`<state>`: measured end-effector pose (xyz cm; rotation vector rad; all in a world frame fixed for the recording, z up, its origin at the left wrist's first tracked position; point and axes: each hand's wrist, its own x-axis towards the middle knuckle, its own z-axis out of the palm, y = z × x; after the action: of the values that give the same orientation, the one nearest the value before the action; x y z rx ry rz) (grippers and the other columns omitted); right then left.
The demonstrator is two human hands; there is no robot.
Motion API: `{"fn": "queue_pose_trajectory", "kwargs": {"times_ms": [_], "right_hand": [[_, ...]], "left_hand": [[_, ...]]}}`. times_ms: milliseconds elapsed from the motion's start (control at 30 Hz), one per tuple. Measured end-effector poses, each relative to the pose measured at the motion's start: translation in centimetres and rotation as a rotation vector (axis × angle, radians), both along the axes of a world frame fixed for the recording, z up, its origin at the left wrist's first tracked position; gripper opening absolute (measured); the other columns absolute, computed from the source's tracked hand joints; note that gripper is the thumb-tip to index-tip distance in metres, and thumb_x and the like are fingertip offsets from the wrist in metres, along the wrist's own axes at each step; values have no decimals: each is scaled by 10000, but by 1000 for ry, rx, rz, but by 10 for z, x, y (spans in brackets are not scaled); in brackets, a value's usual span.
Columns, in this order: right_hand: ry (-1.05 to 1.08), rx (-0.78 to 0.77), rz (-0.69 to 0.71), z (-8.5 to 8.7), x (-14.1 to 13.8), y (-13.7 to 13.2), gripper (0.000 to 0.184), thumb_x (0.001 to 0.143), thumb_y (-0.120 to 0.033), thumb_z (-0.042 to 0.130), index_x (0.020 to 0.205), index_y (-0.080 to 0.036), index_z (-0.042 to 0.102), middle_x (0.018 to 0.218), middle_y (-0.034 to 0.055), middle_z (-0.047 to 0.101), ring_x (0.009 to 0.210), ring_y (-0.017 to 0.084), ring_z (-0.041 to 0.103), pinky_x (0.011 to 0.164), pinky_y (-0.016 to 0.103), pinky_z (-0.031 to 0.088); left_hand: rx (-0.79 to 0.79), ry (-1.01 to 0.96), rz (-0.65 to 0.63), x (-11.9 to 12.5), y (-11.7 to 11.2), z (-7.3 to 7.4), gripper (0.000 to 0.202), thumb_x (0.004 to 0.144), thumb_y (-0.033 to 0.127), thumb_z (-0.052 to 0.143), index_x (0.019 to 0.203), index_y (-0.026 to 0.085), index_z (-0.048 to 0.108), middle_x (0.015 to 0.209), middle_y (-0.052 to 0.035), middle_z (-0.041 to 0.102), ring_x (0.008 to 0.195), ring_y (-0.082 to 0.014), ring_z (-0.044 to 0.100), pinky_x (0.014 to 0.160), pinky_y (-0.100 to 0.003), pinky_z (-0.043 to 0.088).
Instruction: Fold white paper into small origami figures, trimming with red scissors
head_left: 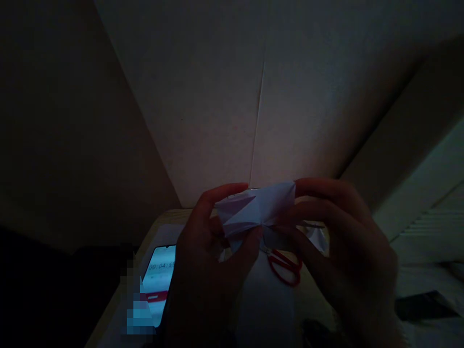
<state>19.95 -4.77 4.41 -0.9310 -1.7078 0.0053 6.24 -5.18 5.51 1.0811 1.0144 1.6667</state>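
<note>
Both of my hands hold up a folded piece of white paper with sharp creases meeting near its lower middle. My left hand grips its left side, the thumb pressed on the lower edge and the forefinger along the top. On the right side, my right hand pinches the paper between fingers and thumb; its fingertips are partly in shadow. Below the paper, a pair of scissors with red handles lies on the table, blades hidden behind the paper and fingers.
A lit phone showing a timer lies left of my left hand on the wooden table. Crumpled white paper sits behind my right hand. A wall rises right behind the table. A dark flat object lies at lower right. The room is dim.
</note>
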Motion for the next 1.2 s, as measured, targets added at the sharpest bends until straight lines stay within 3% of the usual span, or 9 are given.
{"fn": "queue_pose_trajectory", "kwargs": {"times_ms": [200, 400, 533, 833, 1033, 1200], "right_hand": [[76, -35, 55, -2, -1, 0, 99, 840, -146, 712, 848, -220, 646, 1052, -6, 614, 970, 137, 592, 767, 220, 506], [139, -105, 103, -2, -3, -3, 154, 824, -101, 719, 860, -228, 641, 1027, -25, 615, 931, 125, 593, 749, 221, 494], [169, -129, 138, -1, -3, -5, 185, 825, -75, 709, 869, -241, 639, 1007, -31, 617, 932, 124, 594, 733, 216, 495], [158, -145, 139, -2, 0, -6, 152, 848, -114, 702, 883, -253, 650, 1026, -23, 625, 956, 146, 596, 742, 246, 496], [151, -143, 155, -2, 1, -5, 160, 840, -102, 704, 870, -250, 652, 1020, -19, 627, 933, 157, 607, 711, 263, 501], [145, -138, 135, -1, 2, -5, 169, 841, -98, 698, 875, -259, 657, 1013, -20, 635, 949, 165, 606, 707, 271, 498]], "left_hand": [[-20, 85, -40, -4, -1, 1, 431, 648, 19, 741, 947, 325, 687, 781, 133, 765, 656, -62, 723, 598, -82, 567], [26, 80, -22, -2, -2, 2, 423, 649, 15, 739, 954, 303, 688, 839, 111, 767, 723, -88, 738, 633, -113, 589], [24, 52, 14, -1, -2, 2, 433, 619, -2, 749, 923, 304, 707, 795, 116, 756, 678, -71, 730, 591, -76, 564], [7, 76, 5, -3, 0, 1, 413, 618, 47, 791, 943, 288, 708, 782, 75, 775, 653, -131, 751, 576, -150, 611], [10, 40, -1, -2, -1, 3, 414, 639, 7, 793, 899, 315, 701, 735, 138, 767, 639, -57, 736, 578, -51, 558], [-12, 35, 8, -2, -2, 6, 413, 623, -5, 793, 880, 306, 705, 727, 148, 764, 626, -41, 727, 591, -35, 549]]}}
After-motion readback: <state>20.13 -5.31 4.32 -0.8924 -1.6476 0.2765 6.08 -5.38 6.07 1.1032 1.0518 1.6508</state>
